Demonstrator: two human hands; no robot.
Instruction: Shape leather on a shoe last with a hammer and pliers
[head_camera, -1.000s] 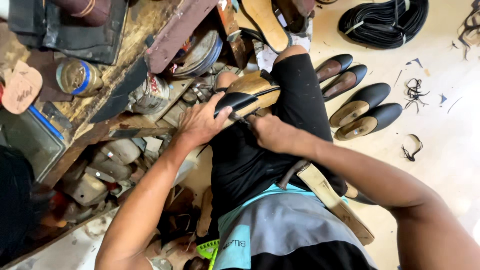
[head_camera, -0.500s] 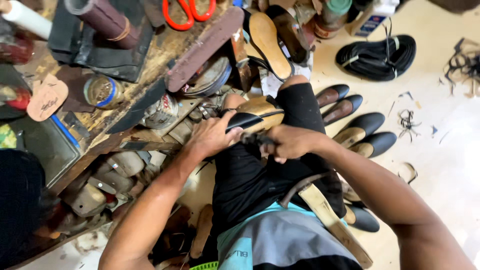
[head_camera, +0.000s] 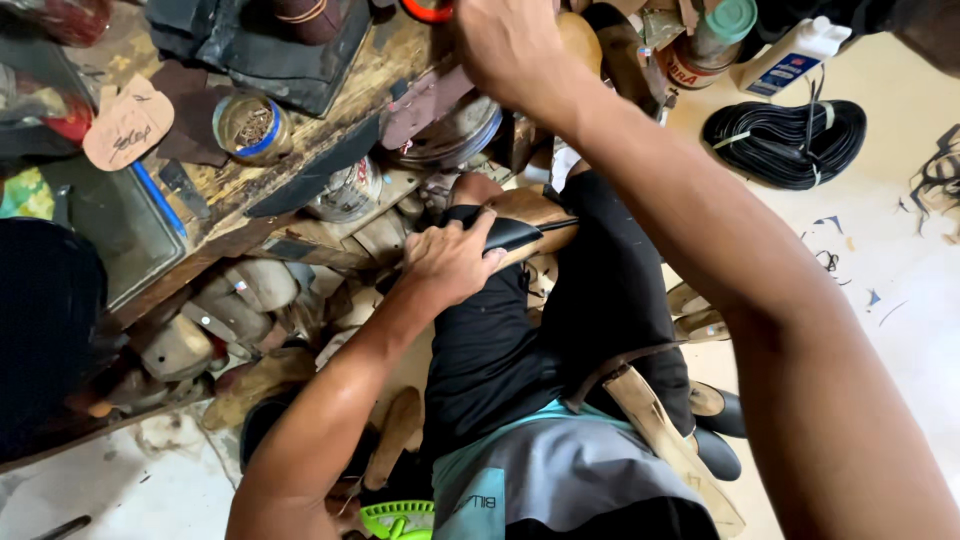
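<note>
A shoe (head_camera: 530, 228) with a black upper on a tan wooden last rests on my lap, over black shorts. My left hand (head_camera: 450, 262) presses down on it, fingers wrapped over the black leather. My right hand (head_camera: 508, 42) is raised away from the shoe and stretched over the cluttered wooden workbench (head_camera: 330, 130). It is near orange-handled scissors (head_camera: 430, 8) at the top edge. Its fingers run out of the frame, so what it holds is hidden. A wooden-handled strap (head_camera: 655, 420) lies across my thigh.
On the bench stand a tin of nails (head_camera: 250, 125), a brown cardboard cut-out (head_camera: 125, 128) and a green-lidded can (head_camera: 715, 35). Wooden lasts (head_camera: 230, 300) are piled under it. A coil of black cord (head_camera: 785, 140), a white bottle (head_camera: 800, 50) and black shoes (head_camera: 720, 435) sit on the floor.
My right hand has let go of the shoe and risen up toward the workbench. My left hand stays on the shoe. The view has moved closer.
</note>
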